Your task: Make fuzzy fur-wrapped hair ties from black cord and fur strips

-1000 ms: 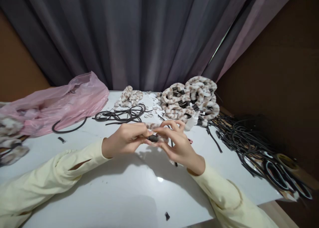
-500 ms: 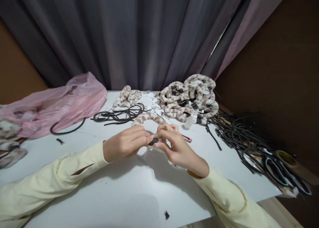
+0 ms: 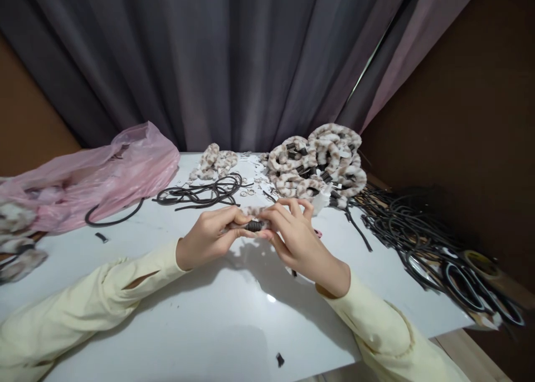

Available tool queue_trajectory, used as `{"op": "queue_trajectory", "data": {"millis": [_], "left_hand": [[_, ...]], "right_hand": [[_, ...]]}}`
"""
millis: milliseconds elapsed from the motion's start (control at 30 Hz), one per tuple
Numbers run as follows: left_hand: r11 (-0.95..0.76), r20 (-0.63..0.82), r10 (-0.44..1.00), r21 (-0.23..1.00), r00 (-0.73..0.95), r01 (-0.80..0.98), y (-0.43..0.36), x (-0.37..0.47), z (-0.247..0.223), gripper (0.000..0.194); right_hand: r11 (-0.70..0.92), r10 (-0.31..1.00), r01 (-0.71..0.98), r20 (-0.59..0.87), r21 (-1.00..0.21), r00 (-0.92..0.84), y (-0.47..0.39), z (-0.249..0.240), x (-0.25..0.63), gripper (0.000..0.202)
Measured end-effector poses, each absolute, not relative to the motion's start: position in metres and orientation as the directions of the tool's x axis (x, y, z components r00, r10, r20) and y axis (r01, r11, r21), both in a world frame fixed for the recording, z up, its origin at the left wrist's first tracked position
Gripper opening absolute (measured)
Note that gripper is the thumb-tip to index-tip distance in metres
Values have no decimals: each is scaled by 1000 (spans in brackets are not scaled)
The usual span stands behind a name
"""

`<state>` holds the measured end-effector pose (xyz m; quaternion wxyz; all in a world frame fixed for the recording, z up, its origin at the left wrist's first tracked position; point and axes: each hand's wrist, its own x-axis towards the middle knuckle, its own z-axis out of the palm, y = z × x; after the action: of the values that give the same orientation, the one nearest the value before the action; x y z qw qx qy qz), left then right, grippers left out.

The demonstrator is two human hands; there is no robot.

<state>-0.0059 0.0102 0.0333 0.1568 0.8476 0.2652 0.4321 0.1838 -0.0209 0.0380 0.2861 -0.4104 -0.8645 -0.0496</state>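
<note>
Between my two hands is a fluffy white-and-brown ring [image 3: 253,210] with a dark ribbed section [image 3: 254,226] facing me. My left hand [image 3: 211,231] pinches it at the left end of the dark section, thumb and fingers pressed together. On the other side my right hand [image 3: 298,237] grips it by thumb and index finger, its other fingers raised. The far part of the ring is mostly hidden behind the fingers. Just beyond my right hand stands a whitish bottle [image 3: 321,199], partly covered.
Fluffy rings [image 3: 315,162] are piled at the back right, with two more [image 3: 213,162] at back centre. Black cords [image 3: 204,192] lie mid-left, a larger tangle [image 3: 401,226] at right. A pink plastic bag [image 3: 137,167] is at left. Black scraps [image 3: 280,360] dot the white table [image 3: 200,332].
The ring has been lifted and turned, and its dark section now shows more fully between my hands. My right fingers have risen, and my left hand has shifted slightly.
</note>
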Motion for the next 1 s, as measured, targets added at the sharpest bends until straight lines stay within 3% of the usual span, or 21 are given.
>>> {"op": "queue_trajectory", "data": {"millis": [100, 200, 467, 667, 867, 1000], "left_hand": [[-863, 725, 505, 410, 469, 296, 12, -7, 26, 9], [-882, 753, 470, 374, 461, 288, 12, -8, 23, 8], [-739, 562, 665, 590, 492, 325, 10, -8, 33, 7], [-743, 486, 636, 596, 599, 305, 13, -9, 36, 11], [-819, 596, 567, 482, 568, 312, 15, -12, 33, 6], [-770, 571, 632, 540, 524, 340, 11, -9, 31, 7]], "right_hand": [[662, 698, 741, 457, -117, -551, -20, 43, 188, 19], [687, 703, 703, 411, -183, -581, -20, 44, 189, 17], [673, 732, 614, 488, -413, -475, -21, 30, 180, 10], [606, 792, 591, 470, -532, -389, -20, 31, 179, 10], [671, 725, 577, 574, -466, -379, -20, 28, 178, 6], [697, 658, 616, 669, -366, -346, -22, 22, 171, 11]]}}
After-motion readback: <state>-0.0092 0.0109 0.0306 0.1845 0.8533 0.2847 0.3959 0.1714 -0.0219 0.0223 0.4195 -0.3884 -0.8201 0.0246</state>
